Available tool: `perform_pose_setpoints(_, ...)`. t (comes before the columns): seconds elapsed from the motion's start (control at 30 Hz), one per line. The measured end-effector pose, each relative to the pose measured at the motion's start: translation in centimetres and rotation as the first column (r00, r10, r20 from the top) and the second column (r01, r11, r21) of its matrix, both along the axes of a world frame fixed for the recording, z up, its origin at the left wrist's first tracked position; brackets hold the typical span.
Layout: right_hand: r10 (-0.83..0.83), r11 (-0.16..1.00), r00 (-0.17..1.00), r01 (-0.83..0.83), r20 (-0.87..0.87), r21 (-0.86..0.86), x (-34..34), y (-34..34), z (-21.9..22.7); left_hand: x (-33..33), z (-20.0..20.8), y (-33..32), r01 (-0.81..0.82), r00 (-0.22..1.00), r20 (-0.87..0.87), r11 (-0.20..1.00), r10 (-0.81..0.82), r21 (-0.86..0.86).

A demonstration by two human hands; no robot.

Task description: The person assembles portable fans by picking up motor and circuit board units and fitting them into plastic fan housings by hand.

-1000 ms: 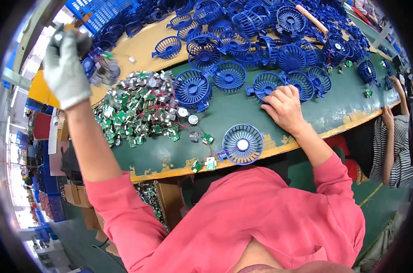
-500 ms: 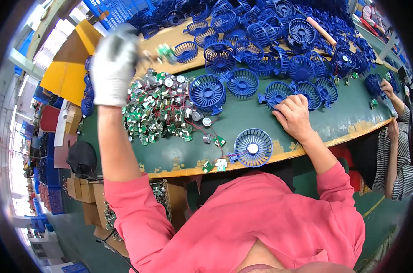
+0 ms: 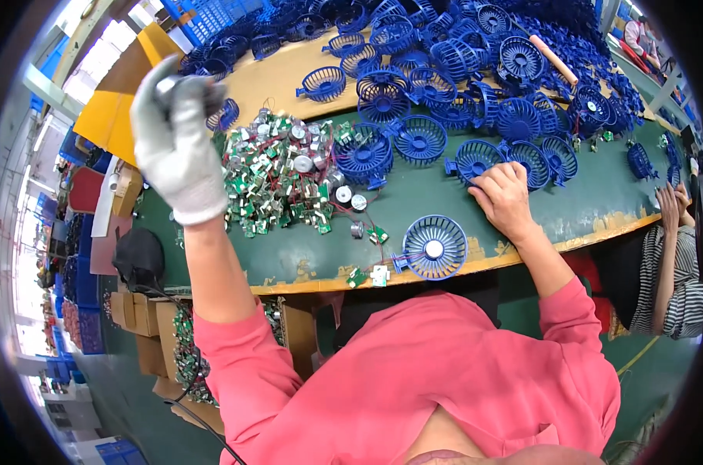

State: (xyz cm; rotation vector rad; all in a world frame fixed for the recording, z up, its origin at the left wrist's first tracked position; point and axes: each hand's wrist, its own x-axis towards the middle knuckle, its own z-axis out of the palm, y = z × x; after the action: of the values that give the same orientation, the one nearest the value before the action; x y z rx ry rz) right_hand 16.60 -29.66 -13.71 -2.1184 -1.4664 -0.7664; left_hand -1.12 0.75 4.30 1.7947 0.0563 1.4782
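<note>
My left hand [image 3: 179,147], in a white glove, is raised above the left side of the pile of small motors wired to green circuit boards [image 3: 274,178]. Its fingers are curled round something dark and blurred that I cannot make out. My bare right hand [image 3: 505,194] rests with bent fingers on the near rim of a blue fan housing [image 3: 474,159], one of a row of similar round cages. Close to the table's front edge lies another blue fan housing [image 3: 435,248] with a white disc at its centre. Beside it are loose green boards [image 3: 379,275] on red wires.
Blue fan housings [image 3: 390,35] are heaped across the back on cardboard. A yellow carton flap [image 3: 107,120] stands at the left. Below the table edge, an open box [image 3: 192,356] holds more boards. At the far right, another person's hands [image 3: 671,201] are near the table.
My left hand has shifted left and tilted. The green board that dangled beside it is gone from there, and green boards now show against a housing at the pile's right. My right hand stays.
</note>
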Motion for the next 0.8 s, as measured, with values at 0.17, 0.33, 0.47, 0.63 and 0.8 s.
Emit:
perform_pose_setpoints(0.17,0.029,0.999,1.000,-0.029,0.007,0.024,0.1,0.3,0.1,-1.0,-3.1,0.8,-0.042,0.992,-0.109,0.992,0.055,0.117)
perform_pose_setpoints(0.33,0.145,0.988,0.979,-0.136,-0.141,0.067,-1.8,0.1,2.1,-3.4,-3.7,-4.0,-0.046,0.983,-0.181,0.988,0.019,-0.148)
perform_pose_setpoints(0.47,0.398,0.917,0.894,-0.393,-0.205,0.062,-7.7,0.6,5.7,-7.0,-4.6,-6.9,0.117,0.848,-0.421,0.887,-0.324,-0.447)
perform_pose_setpoints(0.63,0.436,0.889,0.874,-0.456,-0.217,-0.050,-9.4,0.3,3.6,-7.9,-8.8,-10.0,0.125,0.685,-0.606,0.884,-0.405,-0.450)
perform_pose_setpoints(0.8,0.423,0.902,0.872,-0.430,-0.248,0.027,-9.7,0.4,4.4,-6.8,-10.0,-12.3,0.323,0.706,-0.708,0.897,-0.016,0.303)
